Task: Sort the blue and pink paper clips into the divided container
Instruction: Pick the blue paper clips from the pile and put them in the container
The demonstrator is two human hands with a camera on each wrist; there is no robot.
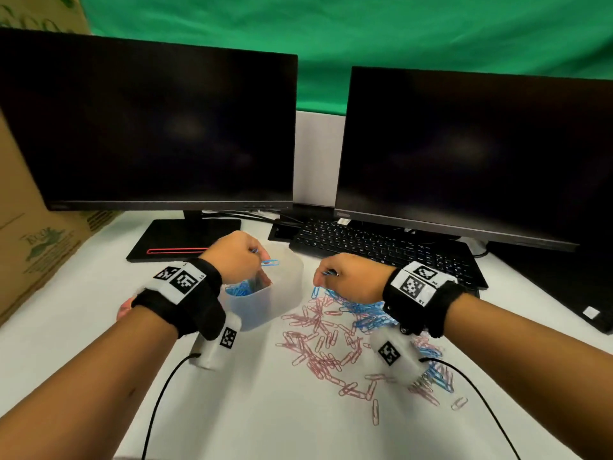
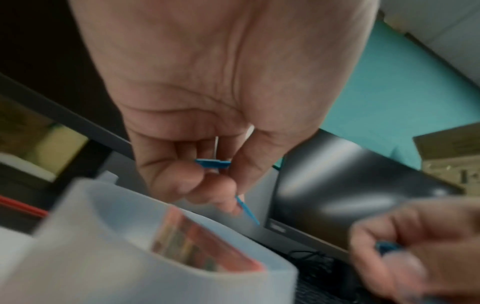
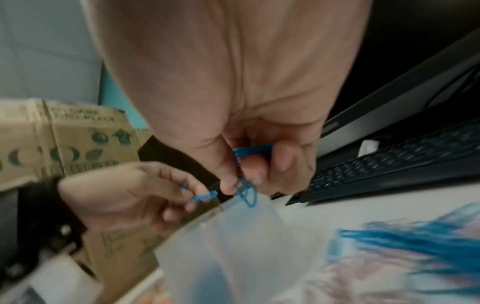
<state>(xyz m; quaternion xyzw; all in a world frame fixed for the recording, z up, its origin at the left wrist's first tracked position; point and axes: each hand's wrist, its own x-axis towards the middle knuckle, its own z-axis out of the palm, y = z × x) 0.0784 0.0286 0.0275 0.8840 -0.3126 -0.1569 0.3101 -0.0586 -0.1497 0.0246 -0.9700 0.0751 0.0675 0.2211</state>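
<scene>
head: container (image 1: 285, 277) far compartment hidden | wrist views blurred

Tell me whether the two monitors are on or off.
Off, as far as the pictures show: the left monitor and the right monitor both have plain black screens in the head view, with only faint reflections and no image.
</scene>
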